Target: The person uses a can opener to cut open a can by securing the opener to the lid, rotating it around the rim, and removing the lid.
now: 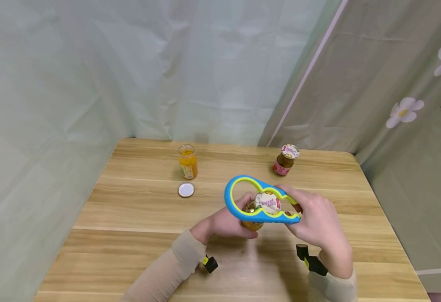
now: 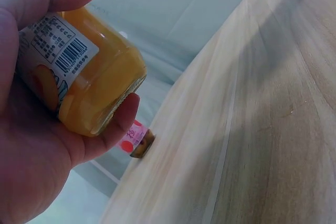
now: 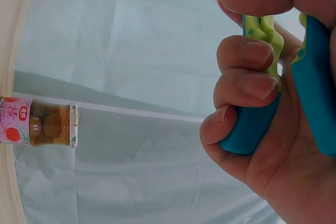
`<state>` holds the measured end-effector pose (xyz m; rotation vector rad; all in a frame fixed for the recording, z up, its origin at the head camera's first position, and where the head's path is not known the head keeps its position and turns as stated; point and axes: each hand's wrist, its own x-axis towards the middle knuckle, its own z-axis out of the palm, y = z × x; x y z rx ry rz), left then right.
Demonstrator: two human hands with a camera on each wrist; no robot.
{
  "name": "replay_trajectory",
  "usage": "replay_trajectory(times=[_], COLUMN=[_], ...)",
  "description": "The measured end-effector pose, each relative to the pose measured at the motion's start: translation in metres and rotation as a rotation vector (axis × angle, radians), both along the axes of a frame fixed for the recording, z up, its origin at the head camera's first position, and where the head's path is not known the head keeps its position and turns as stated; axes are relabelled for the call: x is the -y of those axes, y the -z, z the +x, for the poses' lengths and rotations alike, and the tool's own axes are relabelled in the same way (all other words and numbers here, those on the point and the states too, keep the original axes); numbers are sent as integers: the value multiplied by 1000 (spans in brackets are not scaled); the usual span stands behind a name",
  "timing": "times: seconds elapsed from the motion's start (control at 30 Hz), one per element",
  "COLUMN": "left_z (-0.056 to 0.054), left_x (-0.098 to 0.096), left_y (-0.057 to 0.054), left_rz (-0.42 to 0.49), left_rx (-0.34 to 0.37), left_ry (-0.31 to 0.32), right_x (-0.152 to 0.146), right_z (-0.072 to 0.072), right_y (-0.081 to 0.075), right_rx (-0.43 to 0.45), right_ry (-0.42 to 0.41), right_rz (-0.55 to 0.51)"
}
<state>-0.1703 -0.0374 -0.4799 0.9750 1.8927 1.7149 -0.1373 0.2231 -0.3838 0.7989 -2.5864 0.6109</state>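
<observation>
My left hand (image 1: 229, 220) holds a glass jar of yellow fruit (image 2: 105, 72) above the table, its fingers and thumb wrapped round the body. In the left wrist view the jar is tilted, with a barcode label towards the camera. A blue and green jar opener (image 1: 258, 218) surrounds the jar's printed white lid (image 1: 268, 203) in the head view. My right hand (image 1: 320, 218) grips the opener's handles at its right end. The right wrist view shows the fingers curled round one blue handle; the lid is out of sight there.
At the back left stands a lidless jar of orange contents (image 1: 188, 162), with a loose white lid (image 1: 186, 190) in front of it. A closed jar with a pink label (image 1: 283, 163) stands at the back right. Pale curtains (image 1: 212, 84) hang behind the wooden table (image 1: 129, 251).
</observation>
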Motion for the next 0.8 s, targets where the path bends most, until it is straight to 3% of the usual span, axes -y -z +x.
replay_trajectory(times=[0.17, 0.43, 0.67, 0.8], left_z=[0, -3, -8, -9], left_x=[-2, -5, -6, -5], left_y=[1, 2, 4, 7], left_rz=[4, -37, -16, -40], left_rx=[-2, -6, -40, -55], left_ry=[-32, -176, -228, -296], right_x=[-1, -1, -1, -2], right_z=[0, -1, -1, 0], right_y=[-2, -2, -2, -2], right_rx=[-10, -29, -29, -10], right_ry=[23, 89, 113, 119], right_rz=[-9, -29, -44, -40])
